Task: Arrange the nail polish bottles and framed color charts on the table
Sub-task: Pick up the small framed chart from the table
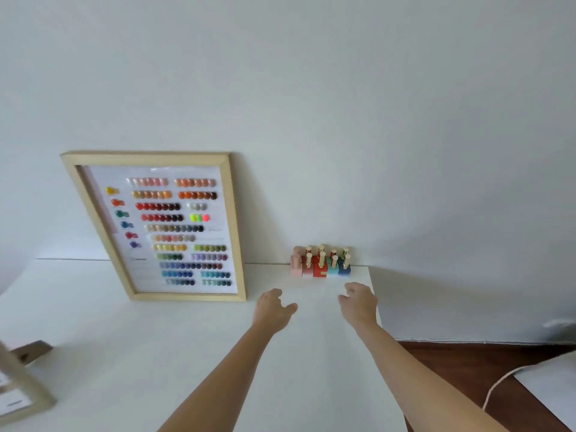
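My left hand (271,310) and right hand (358,302) hover loosely spread, gripping nothing, before the nail polish bottles (321,262) clustered at the table's (156,353) far right corner. They look like small, slick, top-heavy glass, best pinched low on their bodies. The framed color chart (162,226) leans near their left.

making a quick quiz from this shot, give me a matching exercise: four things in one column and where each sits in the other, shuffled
Things:
1. framed color chart
2. nail polish bottles
3. left hand
4. second frame

Places:
A. at the picture's lower left edge, partly cut off
B. clustered at the table's back right corner, by the wall
C. leaning against the wall, left of the bottles
D. over the table, just in front of the bottles, holding nothing

Pairs: 1-C, 2-B, 3-D, 4-A
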A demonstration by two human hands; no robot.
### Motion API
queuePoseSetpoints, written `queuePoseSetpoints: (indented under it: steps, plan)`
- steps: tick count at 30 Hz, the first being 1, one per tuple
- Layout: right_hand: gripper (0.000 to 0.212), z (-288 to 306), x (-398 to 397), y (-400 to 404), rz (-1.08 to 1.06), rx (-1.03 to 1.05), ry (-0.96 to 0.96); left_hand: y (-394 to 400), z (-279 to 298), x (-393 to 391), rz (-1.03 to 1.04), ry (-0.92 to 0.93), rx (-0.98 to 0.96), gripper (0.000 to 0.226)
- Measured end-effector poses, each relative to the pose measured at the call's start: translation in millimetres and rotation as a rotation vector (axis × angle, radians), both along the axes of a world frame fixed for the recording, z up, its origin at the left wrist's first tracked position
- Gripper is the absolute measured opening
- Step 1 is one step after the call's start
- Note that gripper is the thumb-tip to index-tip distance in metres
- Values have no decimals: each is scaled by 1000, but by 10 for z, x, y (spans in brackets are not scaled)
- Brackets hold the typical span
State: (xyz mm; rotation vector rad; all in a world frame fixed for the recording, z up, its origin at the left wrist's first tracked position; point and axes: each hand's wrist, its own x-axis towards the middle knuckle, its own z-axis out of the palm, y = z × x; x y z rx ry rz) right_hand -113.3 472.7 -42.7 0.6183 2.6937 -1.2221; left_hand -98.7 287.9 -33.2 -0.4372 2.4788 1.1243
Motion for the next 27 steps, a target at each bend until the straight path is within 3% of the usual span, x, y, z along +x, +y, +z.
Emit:
queuePoseSetpoints:
  steps: [4, 13, 16, 27]
  plan:
    - [33, 262, 264, -355, 84, -69, 24, -341, 288, 340, 46, -23, 84, 61]
    - [19, 699, 712, -1631, 315, -110, 62, -1633, 845, 1075, 173, 85, 77, 59]
    - [23, 811, 903, -2227, 378, -139, 64, -2220, 950, 1383, 221, 139, 54, 58]
    - [24, 813, 1721, -4306, 584, -194, 52, -4426, 923, 2683, 486, 253, -63, 49]
